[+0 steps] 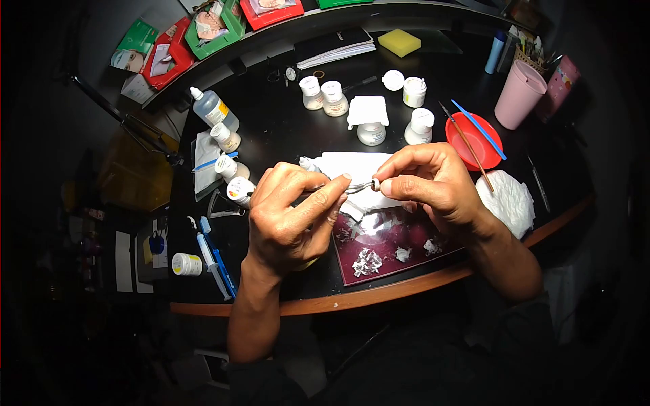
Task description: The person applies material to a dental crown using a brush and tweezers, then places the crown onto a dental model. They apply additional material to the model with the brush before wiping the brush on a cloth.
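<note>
A glossy black tabletop (pixel 277 135) is edged in an orange-brown wooden strip (pixel 318 306), and the flat maroon slab (pixel 386 264) is dotted with crumpled white scraps (pixel 367 262). On the right, a pretty loud clash is made by a round red plastic bowl (pixel 481 151) and a slim bright-blue stick (pixel 479 130), toned down by a tapered pale-pink cup (pixel 519 98). The blocky yellow sponge (pixel 400 42) at the far side can't be missed, tbh. Plain silver is worn by the thin metal tool (pixel 357 189).
</note>
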### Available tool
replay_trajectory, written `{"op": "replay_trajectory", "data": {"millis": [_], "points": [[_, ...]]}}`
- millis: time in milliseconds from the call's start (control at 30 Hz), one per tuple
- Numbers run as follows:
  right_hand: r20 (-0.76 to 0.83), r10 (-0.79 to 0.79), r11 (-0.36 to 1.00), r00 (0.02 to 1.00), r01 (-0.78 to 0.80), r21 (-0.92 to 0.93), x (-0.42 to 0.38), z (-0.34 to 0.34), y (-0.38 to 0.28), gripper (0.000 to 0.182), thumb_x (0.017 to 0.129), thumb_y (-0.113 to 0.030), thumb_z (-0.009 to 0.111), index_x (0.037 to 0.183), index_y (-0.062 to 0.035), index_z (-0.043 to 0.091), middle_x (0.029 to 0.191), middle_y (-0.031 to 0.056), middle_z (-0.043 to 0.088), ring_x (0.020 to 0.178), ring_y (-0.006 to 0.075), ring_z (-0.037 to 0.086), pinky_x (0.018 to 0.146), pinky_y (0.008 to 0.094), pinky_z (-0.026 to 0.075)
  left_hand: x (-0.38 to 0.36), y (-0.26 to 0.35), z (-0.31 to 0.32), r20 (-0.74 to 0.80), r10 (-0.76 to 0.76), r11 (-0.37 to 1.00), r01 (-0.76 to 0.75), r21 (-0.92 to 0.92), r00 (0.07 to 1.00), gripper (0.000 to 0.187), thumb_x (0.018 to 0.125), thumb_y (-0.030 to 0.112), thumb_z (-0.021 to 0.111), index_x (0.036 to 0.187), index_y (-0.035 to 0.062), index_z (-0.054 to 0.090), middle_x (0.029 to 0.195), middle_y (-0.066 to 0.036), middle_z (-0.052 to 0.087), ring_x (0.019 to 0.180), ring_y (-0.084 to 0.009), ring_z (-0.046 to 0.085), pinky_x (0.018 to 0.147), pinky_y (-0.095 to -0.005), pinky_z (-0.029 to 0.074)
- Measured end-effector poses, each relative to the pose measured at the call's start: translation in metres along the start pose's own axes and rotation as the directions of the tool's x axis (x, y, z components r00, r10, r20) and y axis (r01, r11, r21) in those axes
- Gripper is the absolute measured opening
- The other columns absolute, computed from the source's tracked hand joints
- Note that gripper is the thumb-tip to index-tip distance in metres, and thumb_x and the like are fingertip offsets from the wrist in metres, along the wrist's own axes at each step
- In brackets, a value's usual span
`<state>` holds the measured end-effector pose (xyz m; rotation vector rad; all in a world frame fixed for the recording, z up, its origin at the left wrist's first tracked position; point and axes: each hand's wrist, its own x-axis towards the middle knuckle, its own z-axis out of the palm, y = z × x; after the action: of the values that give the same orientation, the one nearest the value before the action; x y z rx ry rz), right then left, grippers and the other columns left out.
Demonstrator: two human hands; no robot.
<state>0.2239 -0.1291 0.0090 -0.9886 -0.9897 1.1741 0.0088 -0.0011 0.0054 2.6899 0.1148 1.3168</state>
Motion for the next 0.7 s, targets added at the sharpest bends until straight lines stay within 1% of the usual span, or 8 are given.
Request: {"op": "replay_trajectory", "data": {"millis": [33, 133, 200, 333, 433, 533, 633, 700], "points": [[0.0, 0.001, 1.0, 1.0, -0.001, -0.005, 0.0, 0.0001, 0.0001, 0.015, 0.091, -0.003, 0.079, 0.104, 0.0045, 0.078, 0.094, 0.0096, 0.078, 0.088, 0.0105, 0.072, 0.081, 0.0237, 0.056, 0.0001, -0.0005, -0.0003, 0.003, 0.007, 1.0, -0.007, -0.001, 1.0, 0.031, 0.075, 0.001, 0.085, 0.106, 0.0059, 0.081, 0.083, -0.004, 0.068, 0.074, -0.0212, 0.061, 0.066, -0.0346, 0.046], [-0.034, -0.012, 0.999, 0.999, 0.01, -0.052, 0.0008, 0.0028, 0.0005, 0.016, 0.087, 0.0, 0.079, 0.102, 0.0043, 0.077, 0.093, 0.0091, 0.074, 0.068, 0.0067, 0.061, 0.056, 0.0207, 0.044, 0.0009, -0.0003, -0.0019, 0.008, 0.02, 1.0, -0.02, -0.005, 1.0, 0.032, 0.077, -0.002, 0.083, 0.108, 0.0039, 0.082, 0.083, -0.006, 0.069, 0.074, -0.0205, 0.061, 0.065, -0.032, 0.047], [-0.043, 0.002, 0.997, 0.999, -0.006, -0.075, 0.0005, 0.0024, 0.0, 0.016, 0.088, 0.0, 0.079, 0.102, 0.0044, 0.077, 0.094, 0.0099, 0.074, 0.068, 0.0072, 0.061, 0.056, 0.021, 0.044, 0.002, 0.001, -0.0031, 0.008, 0.021, 1.0, -0.021, -0.003, 1.0, 0.031, 0.077, -0.002, 0.083, 0.107, 0.0036, 0.082, 0.084, -0.006, 0.069, 0.074, -0.0206, 0.061, 0.065, -0.0325, 0.048], [-0.017, 0.006, 0.995, 1.0, -0.008, -0.098, -0.0001, -0.0018, 0.0018, 0.015, 0.088, 0.0, 0.079, 0.102, 0.0044, 0.077, 0.096, 0.0114, 0.074, 0.068, 0.0081, 0.061, 0.056, 0.0217, 0.045, -0.0001, -0.0004, -0.0005, -0.029, 0.024, 1.0, -0.024, 0.013, 0.999, 0.029, 0.074, 0.006, 0.085, 0.103, 0.0075, 0.081, 0.084, -0.003, 0.068, 0.075, -0.021, 0.062, 0.066, -0.0357, 0.045], [0.006, -0.003, 0.997, 1.0, 0.004, -0.083, -0.0008, -0.0009, -0.0008, 0.016, 0.09, -0.006, 0.081, 0.103, 0.0032, 0.079, 0.085, 0.0052, 0.075, 0.069, 0.0043, 0.064, 0.059, 0.0192, 0.046, 0.0001, -0.0008, -0.0004, -0.045, 0.043, 0.999, -0.042, 0.025, 0.998, 0.029, 0.073, 0.007, 0.086, 0.102, 0.0079, 0.081, 0.085, -0.003, 0.068, 0.075, -0.0205, 0.062, 0.066, -0.0355, 0.044], [0.032, -0.061, 0.992, 0.998, 0.064, -0.105, -0.0009, -0.0002, -0.0037, 0.016, 0.089, -0.004, 0.082, 0.103, 0.0037, 0.078, 0.091, 0.0076, 0.076, 0.075, 0.0064, 0.068, 0.062, 0.0195, 0.051, 0.0001, -0.0004, -0.0014, -0.051, 0.064, 0.997, -0.062, 0.041, 0.997, 0.031, 0.073, 0.008, 0.086, 0.103, 0.0083, 0.082, 0.085, -0.002, 0.068, 0.076, -0.0202, 0.062, 0.065, -0.0353, 0.044], [0.079, -0.212, 0.96, 0.974, 0.223, -0.17, 0.0019, -0.0022, 0.0035, 0.014, 0.089, -0.001, 0.081, 0.102, 0.0033, 0.078, 0.095, 0.0101, 0.076, 0.082, 0.009, 0.071, 0.064, 0.0199, 0.055, 0.0005, 0.0001, -0.0029, -0.056, 0.085, 0.995, -0.082, 0.058, 0.995, 0.032, 0.073, 0.008, 0.086, 0.104, 0.0092, 0.082, 0.085, -0.002, 0.068, 0.076, -0.0198, 0.062, 0.065, -0.0351, 0.043], [0.132, -0.274, 0.932, 0.953, 0.297, -0.207, 0.0023, -0.0028, 0.0025, 0.014, 0.088, -0.001, 0.081, 0.101, 0.0026, 0.078, 0.096, 0.0107, 0.076, 0.084, 0.0102, 0.072, 0.065, 0.02, 0.056, 0.0013, 0.0011, -0.0044, -0.064, 0.097, 0.994, -0.093, 0.061, 0.993, 0.032, 0.073, 0.008, 0.086, 0.105, 0.0099, 0.082, 0.086, -0.002, 0.068, 0.077, -0.0195, 0.062, 0.065, -0.035, 0.043]]}}
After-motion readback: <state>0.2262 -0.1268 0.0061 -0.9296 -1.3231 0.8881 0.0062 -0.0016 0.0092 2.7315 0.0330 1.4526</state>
